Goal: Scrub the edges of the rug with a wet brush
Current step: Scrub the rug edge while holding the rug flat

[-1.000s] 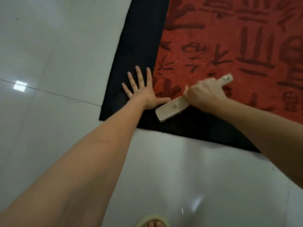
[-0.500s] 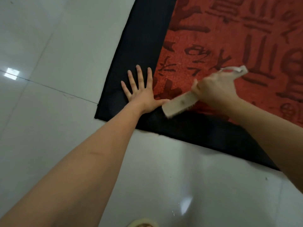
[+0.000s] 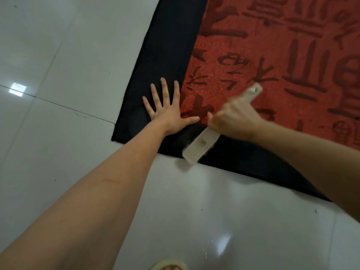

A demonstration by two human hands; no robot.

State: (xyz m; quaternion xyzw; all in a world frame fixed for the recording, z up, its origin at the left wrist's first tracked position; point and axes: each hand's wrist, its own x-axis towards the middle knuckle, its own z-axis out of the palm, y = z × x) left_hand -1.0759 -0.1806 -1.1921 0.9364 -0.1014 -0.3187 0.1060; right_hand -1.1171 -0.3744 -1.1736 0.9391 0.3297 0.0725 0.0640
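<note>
A red rug (image 3: 272,45) with dark characters and a wide black border lies on the white tiled floor. My left hand (image 3: 167,110) lies flat with fingers spread on the black border near the rug's corner. My right hand (image 3: 235,117) grips the middle of a cream brush (image 3: 200,145). The brush head rests bristles down on the black border at the near edge, its tip reaching the floor. The handle end sticks out past my knuckles over the red field.
Glossy white floor tiles (image 3: 58,133) surround the rug on the left and near side. A toe in a pale sandal (image 3: 169,266) shows at the bottom edge. Small water glints lie on the tile near it.
The brush has slid from the red field's rim back down across the black border to the near edge. My left hand has stayed pressed in place.
</note>
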